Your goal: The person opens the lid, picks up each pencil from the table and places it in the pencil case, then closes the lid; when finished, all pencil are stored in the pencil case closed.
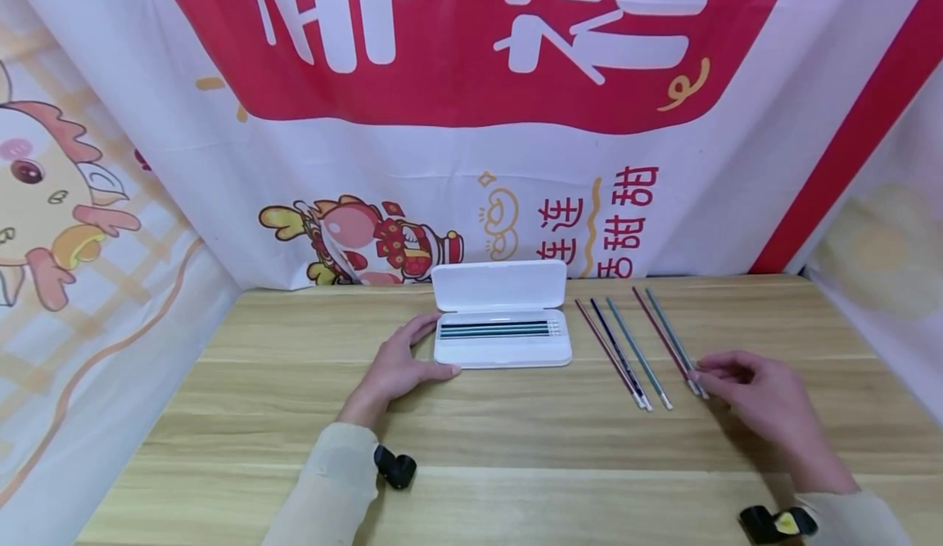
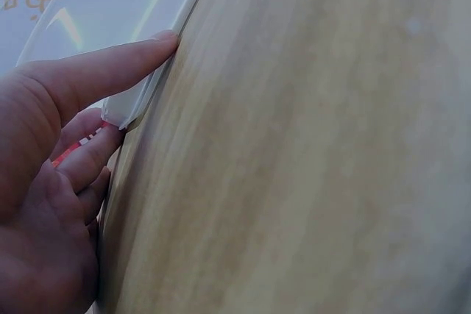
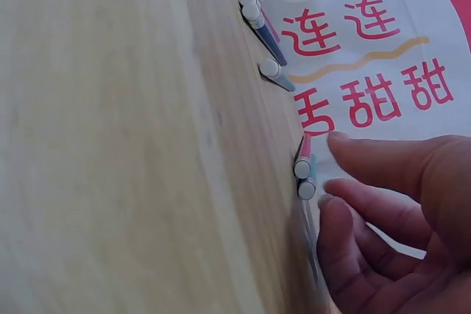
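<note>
A white pencil case (image 1: 503, 353) lies on the table with its lid (image 1: 498, 286) raised at the back. Dark green striped pencils (image 1: 495, 330) lie inside it, white ends to the right. My left hand (image 1: 401, 363) holds the case's left end, thumb along the front edge and fingers at the side. A red pencil (image 1: 663, 337) and a teal pencil (image 1: 672, 333) lie close together on the right. Over their near ends is my right hand (image 1: 762, 390). In the right wrist view its thumb and fingertips stand apart, right beside the two white-tipped ends.
Between the case and that pair lie a reddish pencil (image 1: 606, 349), a dark blue pencil (image 1: 617, 345) and another teal pencil (image 1: 639, 351), all slanting. A printed cloth (image 1: 471, 161) hangs behind the wooden table (image 1: 560, 464), with more cloth at both sides.
</note>
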Available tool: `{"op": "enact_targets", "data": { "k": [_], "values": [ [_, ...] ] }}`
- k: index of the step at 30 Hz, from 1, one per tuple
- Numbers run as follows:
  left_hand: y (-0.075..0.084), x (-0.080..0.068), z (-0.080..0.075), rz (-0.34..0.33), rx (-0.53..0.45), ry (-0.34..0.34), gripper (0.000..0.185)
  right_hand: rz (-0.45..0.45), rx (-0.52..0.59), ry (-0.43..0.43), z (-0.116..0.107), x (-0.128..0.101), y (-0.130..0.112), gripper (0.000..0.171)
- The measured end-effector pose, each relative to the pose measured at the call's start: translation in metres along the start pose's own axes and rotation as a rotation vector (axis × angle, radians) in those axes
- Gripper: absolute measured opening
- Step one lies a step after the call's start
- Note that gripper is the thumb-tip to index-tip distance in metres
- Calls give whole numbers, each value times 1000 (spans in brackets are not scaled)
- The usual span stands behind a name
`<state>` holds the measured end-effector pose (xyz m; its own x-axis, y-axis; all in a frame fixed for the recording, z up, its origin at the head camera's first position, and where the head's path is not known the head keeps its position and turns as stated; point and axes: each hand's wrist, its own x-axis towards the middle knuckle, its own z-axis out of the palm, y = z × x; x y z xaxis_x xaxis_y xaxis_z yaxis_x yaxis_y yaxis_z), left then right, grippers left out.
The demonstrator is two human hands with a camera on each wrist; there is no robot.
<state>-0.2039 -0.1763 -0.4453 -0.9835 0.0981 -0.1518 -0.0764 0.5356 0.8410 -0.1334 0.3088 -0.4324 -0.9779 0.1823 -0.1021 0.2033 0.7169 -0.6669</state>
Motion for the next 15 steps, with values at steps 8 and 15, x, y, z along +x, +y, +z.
{"op": "enact_targets", "data": {
  "k": [8, 15],
  "values": [
    [1, 0, 0, -6, 3, 1, 86, 9, -64, -56, -1, 3, 1, 46],
    [0, 1, 1, -15, 7, 2, 87, 53, -78, -78, -2, 4, -2, 47]
  ]
}}
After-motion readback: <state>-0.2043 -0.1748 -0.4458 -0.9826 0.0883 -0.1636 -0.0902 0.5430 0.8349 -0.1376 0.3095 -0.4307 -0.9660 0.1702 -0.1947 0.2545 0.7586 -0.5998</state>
